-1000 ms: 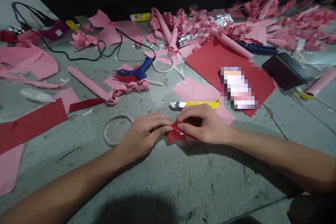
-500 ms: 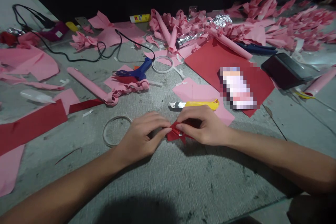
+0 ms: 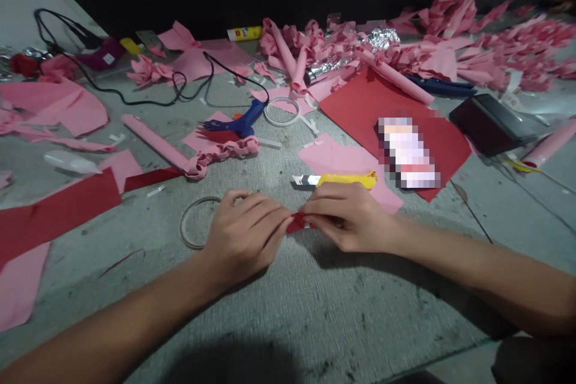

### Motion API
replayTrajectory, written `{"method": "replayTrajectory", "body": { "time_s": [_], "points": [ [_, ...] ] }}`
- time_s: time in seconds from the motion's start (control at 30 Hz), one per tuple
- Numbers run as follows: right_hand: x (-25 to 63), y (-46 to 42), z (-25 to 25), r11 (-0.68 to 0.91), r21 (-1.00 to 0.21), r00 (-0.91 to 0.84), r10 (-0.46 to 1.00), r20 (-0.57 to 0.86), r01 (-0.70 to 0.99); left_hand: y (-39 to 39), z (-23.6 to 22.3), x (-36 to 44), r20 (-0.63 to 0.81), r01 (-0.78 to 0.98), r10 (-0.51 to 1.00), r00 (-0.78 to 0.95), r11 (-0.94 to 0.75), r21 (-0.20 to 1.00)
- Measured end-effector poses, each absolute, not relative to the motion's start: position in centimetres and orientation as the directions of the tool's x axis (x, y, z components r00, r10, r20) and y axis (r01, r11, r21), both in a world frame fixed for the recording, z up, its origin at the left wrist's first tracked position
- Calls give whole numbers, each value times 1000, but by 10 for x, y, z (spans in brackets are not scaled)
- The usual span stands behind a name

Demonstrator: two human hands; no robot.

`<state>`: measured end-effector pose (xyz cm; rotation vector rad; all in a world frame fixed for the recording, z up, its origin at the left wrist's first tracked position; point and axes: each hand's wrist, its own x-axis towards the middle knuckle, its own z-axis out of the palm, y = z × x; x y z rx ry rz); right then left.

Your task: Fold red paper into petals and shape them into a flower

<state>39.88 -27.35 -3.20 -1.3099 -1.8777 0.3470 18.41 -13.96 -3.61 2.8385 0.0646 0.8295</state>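
Between my two hands is a small piece of folded red paper (image 3: 297, 223), low over the grey surface. My left hand (image 3: 247, 231) pinches its left end with thumb and fingers. My right hand (image 3: 351, 216) pinches the other side and hides much of the paper. A fleck of white shows on the red near my right fingertips. Just beyond my right hand lies a yellow utility knife (image 3: 346, 179), its blade end pointing left. A ring-shaped roll of tape (image 3: 184, 225) lies flat beside my left hand, which partly covers it.
A blue glue gun (image 3: 245, 121) with a black cord lies ahead, near a white tape ring (image 3: 282, 111). A pixelated phone-like object (image 3: 409, 153) rests on a red sheet (image 3: 355, 102). Crumpled pink paper (image 3: 463, 12) lines the back. Red paper (image 3: 58, 210) lies left.
My left hand has rolled so more of its back shows, and its fingers are drawn closer together. Less of the red paper is visible. The view has shifted slightly.
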Motion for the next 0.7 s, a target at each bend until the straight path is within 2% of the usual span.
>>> {"method": "replayTrajectory", "body": {
  "time_s": [0.1, 0.2, 0.33, 0.5, 0.7],
  "points": [
    [403, -269, -26, 347, -762, -106, 931, 348, 547, -137, -37, 186, 492, 14, 145, 858, -965, 260],
    [406, -267, -21, 303, -803, -116, 951, 285, 513, -135, -38, 187, 455, 32, 174, 873, -952, 304],
    [406, -267, -19, 264, -813, -116, 964, 239, 518, -137, -36, 186, 477, 33, 140, 868, -974, 225],
    [403, -270, -22, 301, -775, -96, 949, 299, 556, -139, -35, 186, 516, 31, 107, 850, -988, 154],
    [402, -270, -27, 398, -724, -116, 906, 408, 563, -137, -41, 190, 561, -63, 114, 820, -956, 286]
  ]
}}
